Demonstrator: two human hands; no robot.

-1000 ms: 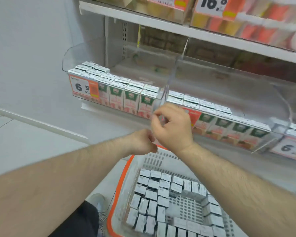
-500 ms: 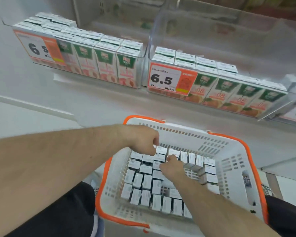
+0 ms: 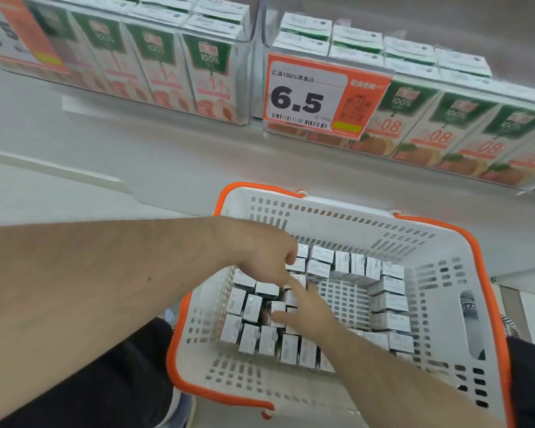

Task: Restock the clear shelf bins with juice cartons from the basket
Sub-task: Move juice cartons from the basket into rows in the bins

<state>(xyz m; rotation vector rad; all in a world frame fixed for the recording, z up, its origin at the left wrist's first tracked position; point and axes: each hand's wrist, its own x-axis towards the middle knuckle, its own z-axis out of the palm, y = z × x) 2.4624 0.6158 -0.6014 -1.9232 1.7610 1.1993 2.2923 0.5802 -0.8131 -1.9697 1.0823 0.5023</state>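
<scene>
A white basket with orange rim (image 3: 331,216) sits below the shelf, holding several small grey-topped juice cartons (image 3: 386,304) packed upright around a bare patch of basket floor. My left hand (image 3: 260,254) reaches in from the left, its fingers pointing down onto carton tops at the back left. My right hand (image 3: 309,307) lies lower in the basket, thumb and fingers spread over cartons in the middle; no carton is lifted. Above, a clear bin of peach cartons (image 3: 207,66) stands left of a clear bin of orange-fruit cartons (image 3: 445,128).
An orange price tag reading 6.5 (image 3: 309,97) hangs on the right bin's front. A pale shelf ledge (image 3: 167,156) runs under the bins. My dark trouser legs (image 3: 112,381) flank the basket.
The view has tilted down and closer to the basket. Both hands dropped from shelf height into the basket; the left hand now reaches the carton tops and the right hand spreads over the middle cartons.
</scene>
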